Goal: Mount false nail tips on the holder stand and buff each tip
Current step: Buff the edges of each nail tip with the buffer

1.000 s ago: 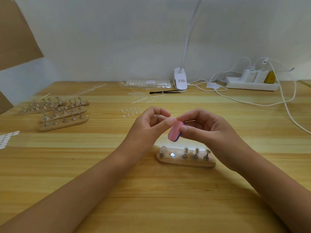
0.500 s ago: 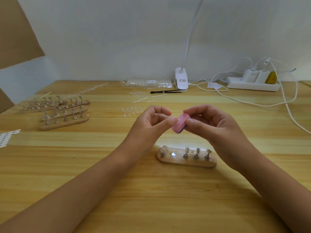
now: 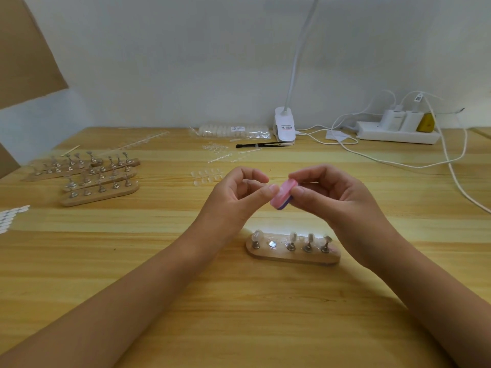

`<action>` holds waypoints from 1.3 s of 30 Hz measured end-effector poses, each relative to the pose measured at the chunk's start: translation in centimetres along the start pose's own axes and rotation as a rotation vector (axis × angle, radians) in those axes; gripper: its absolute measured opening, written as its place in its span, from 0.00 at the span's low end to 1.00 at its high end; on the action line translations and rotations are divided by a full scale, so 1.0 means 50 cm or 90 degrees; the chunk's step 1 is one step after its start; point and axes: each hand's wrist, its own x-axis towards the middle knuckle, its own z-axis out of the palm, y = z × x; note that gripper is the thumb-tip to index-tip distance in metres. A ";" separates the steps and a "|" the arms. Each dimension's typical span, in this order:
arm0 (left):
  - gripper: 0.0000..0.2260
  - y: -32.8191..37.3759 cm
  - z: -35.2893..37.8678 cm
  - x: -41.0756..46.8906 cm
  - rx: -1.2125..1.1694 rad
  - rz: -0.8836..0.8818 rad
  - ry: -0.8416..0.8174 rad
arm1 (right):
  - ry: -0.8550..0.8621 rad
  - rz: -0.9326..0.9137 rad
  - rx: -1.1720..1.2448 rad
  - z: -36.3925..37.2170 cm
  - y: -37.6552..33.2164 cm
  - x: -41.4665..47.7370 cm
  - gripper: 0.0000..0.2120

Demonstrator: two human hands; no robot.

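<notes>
Pinching right hand (image 3: 340, 200), rounded oblong pink buffer (image 3: 283, 193).

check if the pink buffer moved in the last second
Yes. The pink buffer has risen a little farther above the holder stand, which has stayed put in view, and it has shifted slightly to the right.

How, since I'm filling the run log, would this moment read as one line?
right hand: grips pink buffer | left hand: curled at buffer, contents hidden | holder stand: second slot bare
</notes>
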 end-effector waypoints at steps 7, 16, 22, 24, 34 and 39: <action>0.09 0.002 0.002 0.000 0.002 0.001 0.002 | 0.017 -0.002 0.001 -0.001 0.000 0.000 0.14; 0.10 0.002 0.001 -0.002 -0.001 -0.005 0.005 | -0.034 0.023 0.007 -0.001 -0.001 0.000 0.15; 0.08 -0.002 0.000 0.000 -0.003 -0.002 -0.007 | 0.002 0.009 0.024 -0.001 -0.003 0.000 0.16; 0.10 -0.002 0.000 0.000 -0.007 -0.003 -0.009 | -0.031 0.020 0.015 0.001 -0.004 -0.001 0.16; 0.11 0.000 0.000 -0.001 -0.009 -0.003 -0.013 | 0.002 -0.013 0.013 -0.001 -0.001 0.000 0.15; 0.05 -0.004 -0.002 -0.001 0.002 -0.010 -0.010 | -0.041 0.003 0.002 0.002 0.002 -0.001 0.12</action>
